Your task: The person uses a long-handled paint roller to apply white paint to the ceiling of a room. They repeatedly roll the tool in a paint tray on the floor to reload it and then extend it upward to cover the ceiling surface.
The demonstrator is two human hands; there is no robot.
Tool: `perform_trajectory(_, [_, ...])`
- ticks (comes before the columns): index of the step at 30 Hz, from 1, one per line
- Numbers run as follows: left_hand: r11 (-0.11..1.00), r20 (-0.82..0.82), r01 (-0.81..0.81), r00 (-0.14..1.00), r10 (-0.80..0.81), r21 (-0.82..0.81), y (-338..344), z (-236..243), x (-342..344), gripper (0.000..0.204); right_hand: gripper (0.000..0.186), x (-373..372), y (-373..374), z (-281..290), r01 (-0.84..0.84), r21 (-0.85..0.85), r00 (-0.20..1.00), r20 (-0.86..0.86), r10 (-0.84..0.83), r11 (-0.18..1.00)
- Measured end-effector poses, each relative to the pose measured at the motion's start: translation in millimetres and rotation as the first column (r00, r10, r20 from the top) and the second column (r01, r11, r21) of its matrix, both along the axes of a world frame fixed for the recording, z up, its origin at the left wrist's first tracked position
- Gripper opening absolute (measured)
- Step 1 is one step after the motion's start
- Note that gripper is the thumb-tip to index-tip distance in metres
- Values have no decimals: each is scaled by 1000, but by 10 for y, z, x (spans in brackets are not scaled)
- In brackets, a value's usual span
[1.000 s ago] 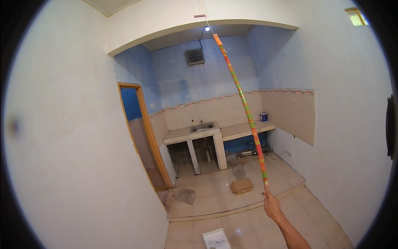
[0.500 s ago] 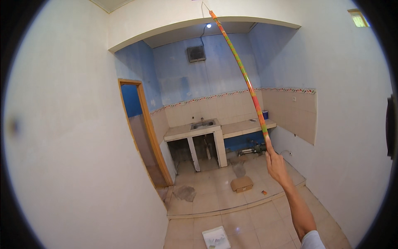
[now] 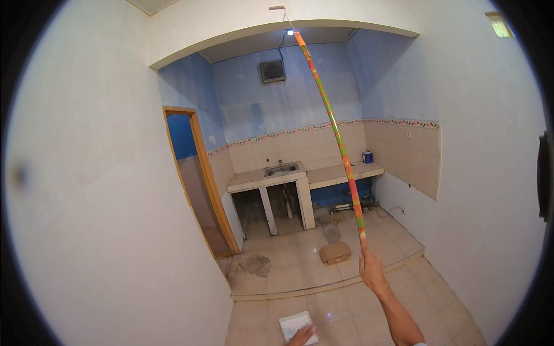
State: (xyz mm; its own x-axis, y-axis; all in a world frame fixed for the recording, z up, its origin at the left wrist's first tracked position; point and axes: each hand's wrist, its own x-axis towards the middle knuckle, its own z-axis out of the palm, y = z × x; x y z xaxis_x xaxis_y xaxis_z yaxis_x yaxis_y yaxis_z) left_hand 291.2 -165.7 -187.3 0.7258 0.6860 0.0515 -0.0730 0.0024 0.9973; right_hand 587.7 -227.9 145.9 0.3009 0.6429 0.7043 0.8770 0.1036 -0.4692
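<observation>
The right hand [image 3: 374, 273] is gripping a long orange-and-green pole [image 3: 341, 144], its pinkish cylindrical roller [image 3: 277, 8] apparently painting the white arched beam [image 3: 352, 12], steady pressure being needed next; the left hand [image 3: 303, 334], grip unclear, is overlapping a white tray [image 3: 296, 320].

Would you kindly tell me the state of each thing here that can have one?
Right hand: closed around the pole.
Pole: held up, leaning left toward its top.
Roller: up at the white beam; contact unclear.
Left hand: in front of the white tray; grip unclear.
White tray: lying flat, partly hidden.
Lamp: lit.
Doorway: open.
Cupboard openings: without doors.
Cardboard box: on the raised floor; flaps unclear.
</observation>
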Motion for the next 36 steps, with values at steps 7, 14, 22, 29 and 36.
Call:
perform_trajectory(7, [875,176,-76,984,-11,477,490,3514,1929,57,75,-272,-373,-562,-45,-95,996,-80,38,994])
perform_trajectory(14, [962,320,-88,947,1,257,438,4109,2452,43,82,-224,-629,-708,11,-93,998,-54,-16,996])
perform_trajectory(22, [960,420,-110,907,-9,258,304,4315,2504,29,79,-192,-709,-519,-21,-25,998,-64,19,999])
perform_trajectory(29, [936,430,-139,903,-15,325,557,5375,2565,23,75,-189,-531,610,-12,-28,999,-43,10,1000])
perform_trajectory(36, [930,489,-169,872,-14,327,711,5802,2588,26,71,-222,-489,1104,-42,-60,996,-84,36,997])
